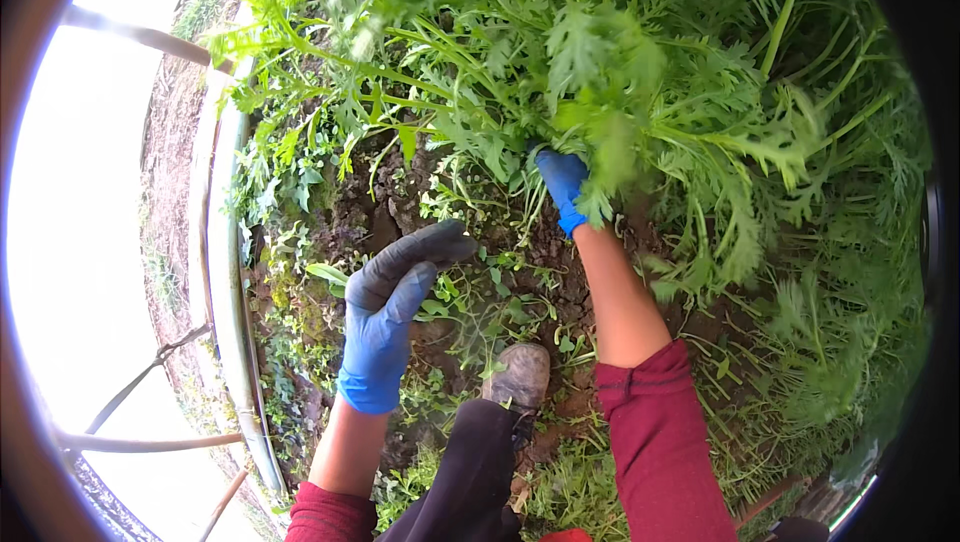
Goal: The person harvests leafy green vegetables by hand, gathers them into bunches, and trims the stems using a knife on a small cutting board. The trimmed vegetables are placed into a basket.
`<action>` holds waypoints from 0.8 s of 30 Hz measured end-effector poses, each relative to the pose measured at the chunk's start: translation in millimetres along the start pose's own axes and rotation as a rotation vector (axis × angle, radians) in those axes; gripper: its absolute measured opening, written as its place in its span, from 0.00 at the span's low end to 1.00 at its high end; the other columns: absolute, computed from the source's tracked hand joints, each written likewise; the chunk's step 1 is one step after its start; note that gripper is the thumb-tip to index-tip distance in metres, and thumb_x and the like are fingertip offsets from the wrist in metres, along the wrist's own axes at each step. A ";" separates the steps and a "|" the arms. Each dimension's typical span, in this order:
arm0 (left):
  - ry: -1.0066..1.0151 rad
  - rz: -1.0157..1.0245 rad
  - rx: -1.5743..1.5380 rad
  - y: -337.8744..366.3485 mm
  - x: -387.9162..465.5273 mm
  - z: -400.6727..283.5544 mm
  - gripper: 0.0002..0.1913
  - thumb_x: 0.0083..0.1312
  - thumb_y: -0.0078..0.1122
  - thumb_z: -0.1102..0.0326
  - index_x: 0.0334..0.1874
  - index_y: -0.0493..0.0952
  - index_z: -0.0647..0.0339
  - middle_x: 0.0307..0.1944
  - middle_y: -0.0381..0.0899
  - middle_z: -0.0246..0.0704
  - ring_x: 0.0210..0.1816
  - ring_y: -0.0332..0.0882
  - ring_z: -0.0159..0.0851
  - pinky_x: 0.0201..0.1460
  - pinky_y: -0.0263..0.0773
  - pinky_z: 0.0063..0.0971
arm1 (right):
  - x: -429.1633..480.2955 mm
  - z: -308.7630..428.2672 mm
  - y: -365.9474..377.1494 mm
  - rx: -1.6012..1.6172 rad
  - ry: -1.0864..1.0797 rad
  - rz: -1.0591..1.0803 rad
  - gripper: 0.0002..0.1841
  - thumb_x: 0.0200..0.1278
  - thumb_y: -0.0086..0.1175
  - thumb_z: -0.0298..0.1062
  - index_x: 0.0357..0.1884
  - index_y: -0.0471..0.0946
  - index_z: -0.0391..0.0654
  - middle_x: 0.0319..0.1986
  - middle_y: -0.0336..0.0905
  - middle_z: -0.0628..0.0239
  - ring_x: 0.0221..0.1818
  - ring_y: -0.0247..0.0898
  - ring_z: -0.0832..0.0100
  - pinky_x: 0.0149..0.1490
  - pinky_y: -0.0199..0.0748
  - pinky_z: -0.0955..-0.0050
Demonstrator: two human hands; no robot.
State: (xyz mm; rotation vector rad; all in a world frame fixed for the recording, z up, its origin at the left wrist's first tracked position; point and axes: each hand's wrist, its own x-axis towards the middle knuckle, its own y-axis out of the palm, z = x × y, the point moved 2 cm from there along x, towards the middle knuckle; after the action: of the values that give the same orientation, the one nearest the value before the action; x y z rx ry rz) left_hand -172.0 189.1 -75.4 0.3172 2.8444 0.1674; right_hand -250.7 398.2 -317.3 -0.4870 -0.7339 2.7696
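My right hand (pixel 561 176), in a blue glove, reaches in at the base of a leafy green plant (pixel 600 54) with deeply cut leaves. Leaves and stems hide its fingers, so its grip does not show. Several leaves around that wrist are blurred. My left hand (pixel 394 302) hovers over the soil in a blue glove with dirt-darkened fingers. Its fingers lie together and bend forward, the thumb close beneath them. Whether anything small is between them cannot be seen. Below it grow low weeds (pixel 487 298) on dark, cracked soil (pixel 382 223).
Dense feathery greens (pixel 832 362) fill the right side. A pale rail (pixel 231 242) borders the bed at left, with wooden poles (pixel 142 36) beyond it. My worn shoe (pixel 521 375) stands on the soil between my arms. Something red (pixel 566 535) shows at the bottom edge.
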 end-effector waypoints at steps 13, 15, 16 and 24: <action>0.103 -0.188 0.080 -15.1 55.2 11.6 0.30 0.65 0.59 0.71 0.70 0.62 0.64 0.58 0.77 0.41 0.56 0.77 0.37 0.62 0.70 0.28 | -88.2 92.8 -88.1 0.978 0.141 0.094 0.19 0.52 0.66 0.25 0.49 0.80 0.39 0.42 0.82 0.65 0.41 0.78 0.72 0.51 0.76 0.73; 0.001 -0.258 -0.055 -11.7 74.9 15.3 0.35 0.62 0.64 0.74 0.71 0.57 0.64 0.55 0.78 0.41 0.55 0.78 0.38 0.63 0.70 0.28 | -81.4 96.5 -73.1 0.931 0.038 0.033 0.20 0.52 0.67 0.25 0.50 0.79 0.37 0.44 0.81 0.65 0.43 0.78 0.72 0.52 0.76 0.72; -0.062 -0.282 -0.090 -12.5 85.6 15.5 0.37 0.61 0.65 0.75 0.71 0.57 0.64 0.53 0.79 0.41 0.53 0.79 0.38 0.62 0.71 0.28 | -76.2 93.9 -65.8 0.801 0.144 0.013 0.22 0.53 0.67 0.26 0.52 0.78 0.36 0.45 0.81 0.64 0.44 0.78 0.72 0.53 0.76 0.71; 0.084 -0.184 -0.162 -13.3 108.9 34.9 0.20 0.64 0.64 0.69 0.58 0.73 0.65 0.48 0.83 0.34 0.48 0.81 0.34 0.57 0.74 0.28 | -64.5 74.4 -44.6 -0.076 0.193 0.103 0.34 0.59 0.52 0.68 0.40 0.83 0.41 0.22 0.78 0.53 0.22 0.71 0.61 0.34 0.68 0.61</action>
State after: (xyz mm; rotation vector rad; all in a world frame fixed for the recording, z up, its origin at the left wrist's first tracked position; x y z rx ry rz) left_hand -267.1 204.2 -138.5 0.0155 2.8988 0.3784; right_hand -213.2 383.9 -217.0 -0.8167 -0.7907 2.7437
